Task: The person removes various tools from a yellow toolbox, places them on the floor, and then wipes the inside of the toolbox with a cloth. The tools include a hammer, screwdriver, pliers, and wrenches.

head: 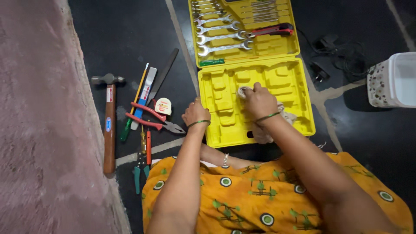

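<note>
The right hand (259, 100) was clamped on a pale cloth (277, 119), pressing it into the emptied lower tray of the yellow tool case (299, 82). The left hand (196, 113), fingers curled, rested at the tray's 9 o'clock edge. Wrenches (221, 37) sat in the lid at 12 o'clock. Pliers (149, 117), a hammer (109, 125) and a tape measure (163, 105) lay on the floor at 9 o'clock, not yet returned; wiping appeared under way.
</note>
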